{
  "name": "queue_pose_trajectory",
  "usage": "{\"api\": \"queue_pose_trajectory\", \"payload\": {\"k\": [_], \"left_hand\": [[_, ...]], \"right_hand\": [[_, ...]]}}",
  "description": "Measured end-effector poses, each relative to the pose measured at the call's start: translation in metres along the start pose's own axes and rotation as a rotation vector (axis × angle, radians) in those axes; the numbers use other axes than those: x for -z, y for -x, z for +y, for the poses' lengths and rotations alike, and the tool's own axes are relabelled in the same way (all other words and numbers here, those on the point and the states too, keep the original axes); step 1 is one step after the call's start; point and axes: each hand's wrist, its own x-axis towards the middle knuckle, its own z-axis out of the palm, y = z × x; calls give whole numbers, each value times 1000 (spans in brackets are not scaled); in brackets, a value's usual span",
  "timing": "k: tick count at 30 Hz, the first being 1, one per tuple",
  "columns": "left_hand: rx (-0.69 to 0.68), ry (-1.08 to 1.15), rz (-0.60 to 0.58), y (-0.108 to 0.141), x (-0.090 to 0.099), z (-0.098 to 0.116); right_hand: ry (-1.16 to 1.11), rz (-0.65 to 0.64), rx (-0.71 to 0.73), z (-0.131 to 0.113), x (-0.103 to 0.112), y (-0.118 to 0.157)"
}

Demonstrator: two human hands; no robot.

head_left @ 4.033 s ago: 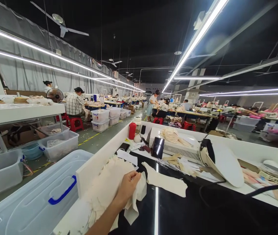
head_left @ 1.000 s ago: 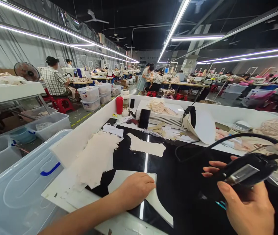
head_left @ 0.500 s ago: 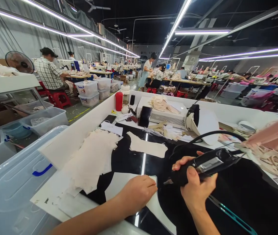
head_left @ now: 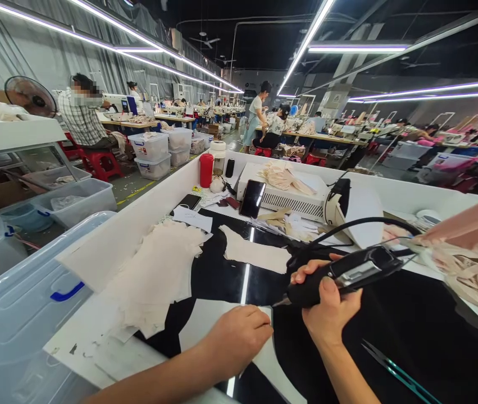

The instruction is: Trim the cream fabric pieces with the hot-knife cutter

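Tool (head_left: 359, 273) nearer white panel (head_left: 201, 318) than a second ago | right hand (head_left: 328, 307) wraps it, tip slanting left | left hand (head_left: 239, 339) curled on panel; pinch, I can't tell

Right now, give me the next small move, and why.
Perhaps ease the left grip back slightly along the white piece: it rests on that piece near the edge, and the tool in the right grip points its tip close beside it.

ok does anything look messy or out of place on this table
The tan and white scraps jumbled in front of the vented white box look untidy; the cream fabric stack has uneven edges.
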Motion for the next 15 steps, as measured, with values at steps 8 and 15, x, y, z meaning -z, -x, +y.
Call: {"api": "queue_pose_trajectory", "payload": {"k": [8,15], "left_hand": [[24,-8,-13,-1,0,0],[57,-32,-79,-7,-1,1]], "right_hand": [[-41,-3,-29,-5,-7,2],[-18,7,-55,-17,3,5]]}}
